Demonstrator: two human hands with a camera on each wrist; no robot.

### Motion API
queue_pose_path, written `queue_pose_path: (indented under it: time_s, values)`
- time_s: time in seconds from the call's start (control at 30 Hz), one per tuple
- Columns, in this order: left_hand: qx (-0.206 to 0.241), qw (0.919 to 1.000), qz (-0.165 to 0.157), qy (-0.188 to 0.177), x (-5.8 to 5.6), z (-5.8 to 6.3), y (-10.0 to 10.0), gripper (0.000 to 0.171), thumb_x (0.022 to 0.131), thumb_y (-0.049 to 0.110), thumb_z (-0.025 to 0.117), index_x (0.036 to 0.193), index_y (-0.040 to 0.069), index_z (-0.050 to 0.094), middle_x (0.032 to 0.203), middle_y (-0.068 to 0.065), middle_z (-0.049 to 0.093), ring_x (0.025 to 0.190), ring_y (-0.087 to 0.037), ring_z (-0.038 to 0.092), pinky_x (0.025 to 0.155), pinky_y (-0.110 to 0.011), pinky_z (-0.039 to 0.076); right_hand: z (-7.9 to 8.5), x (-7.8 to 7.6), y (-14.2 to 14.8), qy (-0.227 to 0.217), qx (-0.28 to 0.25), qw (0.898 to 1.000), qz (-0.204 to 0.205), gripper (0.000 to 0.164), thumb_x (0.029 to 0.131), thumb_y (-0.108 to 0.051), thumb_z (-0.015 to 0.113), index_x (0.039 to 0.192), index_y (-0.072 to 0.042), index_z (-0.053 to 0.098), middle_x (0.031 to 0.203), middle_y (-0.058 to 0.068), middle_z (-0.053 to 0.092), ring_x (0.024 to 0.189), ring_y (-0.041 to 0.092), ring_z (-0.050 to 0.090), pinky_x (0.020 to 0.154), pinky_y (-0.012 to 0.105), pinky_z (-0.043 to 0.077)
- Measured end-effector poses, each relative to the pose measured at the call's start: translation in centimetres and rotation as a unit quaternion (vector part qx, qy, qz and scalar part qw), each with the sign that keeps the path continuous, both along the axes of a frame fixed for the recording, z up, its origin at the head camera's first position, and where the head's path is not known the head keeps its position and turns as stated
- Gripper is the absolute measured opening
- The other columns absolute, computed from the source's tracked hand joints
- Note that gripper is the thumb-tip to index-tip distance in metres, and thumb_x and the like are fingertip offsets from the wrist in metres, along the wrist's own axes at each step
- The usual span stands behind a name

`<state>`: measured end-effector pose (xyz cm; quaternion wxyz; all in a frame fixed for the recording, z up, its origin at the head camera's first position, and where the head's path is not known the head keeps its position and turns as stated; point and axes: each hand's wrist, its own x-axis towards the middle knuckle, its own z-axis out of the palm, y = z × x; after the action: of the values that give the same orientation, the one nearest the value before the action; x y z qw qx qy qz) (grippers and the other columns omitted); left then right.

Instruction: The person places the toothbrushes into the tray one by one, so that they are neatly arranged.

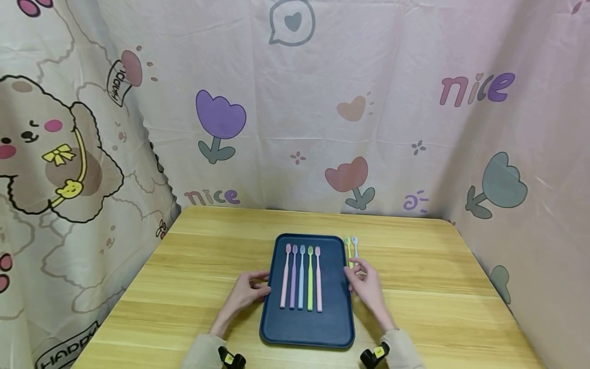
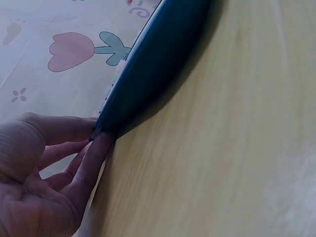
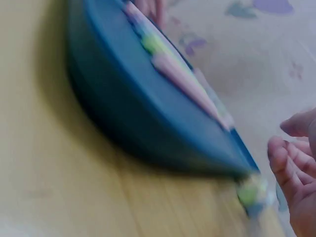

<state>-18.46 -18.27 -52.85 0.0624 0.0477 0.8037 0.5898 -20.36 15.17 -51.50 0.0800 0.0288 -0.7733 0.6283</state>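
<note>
A dark blue tray (image 1: pixel 309 330) lies on the wooden table with several toothbrushes in a row on it: pink (image 1: pixel 285 277), purple (image 1: pixel 293 277), blue (image 1: pixel 301 277), green (image 1: pixel 310 279) and another pink one (image 1: pixel 318 281). My left hand (image 1: pixel 249 291) pinches the tray's left rim between thumb and fingers, as the left wrist view shows. Beside the right rim is my right hand (image 1: pixel 366 284); in the right wrist view a gap separates its loosely bent fingers from the tray. A yellow-green toothbrush (image 1: pixel 348 248) and a light blue one (image 1: pixel 355 246) lie right of the tray, partly hidden by that hand.
The wooden table (image 1: pixel 438 287) extends on both sides of the tray. A printed curtain (image 1: pixel 295 113) hangs behind the table, and another patterned cloth (image 1: pixel 60 205) hangs on the left. Each wrist carries a small black camera (image 1: pixel 232 357).
</note>
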Motion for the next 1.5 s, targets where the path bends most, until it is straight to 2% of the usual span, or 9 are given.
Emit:
queue_pose_path:
  time_s: [0.1,0.17,0.4,0.5,0.83,1.1,1.23,1.37,1.5]
  values:
    - [-0.002,1.0,0.004,-0.004,0.0,0.0,0.0,0.051,0.085,-0.001,0.073,0.133,-0.012,0.057,0.122,-0.032,0.065,0.089,-0.027,0.074,0.066,-0.032,0.063,1.1,0.2,1.5,0.0,0.004,0.999,-0.033,0.031,0.092,0.004,0.065,0.12,0.015,0.06,0.078,0.021,0.063,0.046,0.011,0.055,0.042,0.019,0.044]
    - [-0.003,1.0,0.005,-0.005,0.0,0.0,-0.1,0.051,0.085,-0.001,0.073,0.133,-0.012,0.057,0.123,-0.032,0.065,0.089,-0.026,0.074,0.067,-0.032,0.063,1.1,0.1,2.5,-0.005,0.014,0.999,-0.042,0.031,0.092,0.003,0.064,0.12,0.016,0.06,0.078,0.018,0.063,0.048,0.012,0.056,0.043,0.018,0.044]
    - [-0.004,1.0,0.005,-0.001,-0.1,-0.1,0.0,0.05,0.085,-0.001,0.072,0.133,-0.011,0.058,0.122,-0.032,0.065,0.088,-0.026,0.074,0.066,-0.03,0.063,-3.2,-2.4,4.8,-0.018,0.048,0.997,-0.054,0.031,0.092,-0.003,0.07,0.119,0.009,0.063,0.077,0.011,0.063,0.047,0.007,0.052,0.044,0.019,0.045]
    - [-0.003,1.0,0.005,-0.001,-0.2,0.0,0.0,0.05,0.085,-0.001,0.072,0.133,-0.011,0.059,0.122,-0.032,0.065,0.089,-0.026,0.074,0.066,-0.03,0.063,-3.5,-2.7,4.8,-0.007,0.074,0.996,-0.056,0.03,0.091,-0.006,0.072,0.117,0.006,0.065,0.076,0.01,0.065,0.047,0.006,0.052,0.046,0.021,0.047]
    - [-0.007,0.9999,0.008,-0.002,-0.1,-0.1,0.1,0.05,0.086,-0.002,0.072,0.133,-0.011,0.059,0.122,-0.032,0.065,0.09,-0.027,0.074,0.067,-0.031,0.063,-3.2,-2.8,4.7,-0.034,0.107,0.992,-0.053,0.034,0.089,-0.01,0.074,0.117,0.006,0.066,0.076,0.008,0.065,0.053,0.002,0.052,0.051,0.019,0.047]
    - [-0.008,0.9999,0.008,-0.001,-0.1,-0.1,0.0,0.05,0.085,-0.002,0.072,0.133,-0.011,0.059,0.122,-0.031,0.065,0.09,-0.027,0.073,0.067,-0.031,0.063,-2.7,-2.7,5.3,-0.074,0.07,0.995,-0.01,0.036,0.091,-0.003,0.069,0.123,0.009,0.062,0.08,0.01,0.066,0.052,0.007,0.057,0.047,0.021,0.048]
    - [-0.004,1.0,0.003,0.002,-0.1,-0.1,0.0,0.05,0.086,-0.002,0.072,0.133,-0.012,0.058,0.122,-0.032,0.065,0.09,-0.026,0.074,0.067,-0.031,0.063,-2.4,-2.7,5.6,-0.088,0.063,0.994,0.007,0.041,0.09,-0.005,0.071,0.127,0.01,0.059,0.08,0.009,0.064,0.052,0.008,0.057,0.047,0.022,0.049]
    - [-0.004,1.0,0.0,0.004,-0.1,0.0,-0.1,0.05,0.086,-0.001,0.072,0.133,-0.012,0.058,0.122,-0.032,0.065,0.089,-0.025,0.074,0.067,-0.031,0.063,-2.2,-2.8,5.6,-0.091,0.084,0.992,0.012,0.045,0.088,-0.009,0.075,0.126,0.01,0.059,0.078,0.007,0.062,0.051,0.008,0.056,0.046,0.023,0.049]
    - [-0.005,1.0,-0.001,0.002,0.0,0.0,0.0,0.05,0.086,0.0,0.073,0.133,-0.012,0.058,0.123,-0.032,0.065,0.09,-0.025,0.074,0.067,-0.031,0.063,-2.1,-2.9,5.4,-0.086,0.126,0.988,0.011,0.042,0.087,-0.009,0.075,0.122,0.01,0.061,0.075,0.008,0.062,0.049,0.009,0.055,0.044,0.024,0.049]
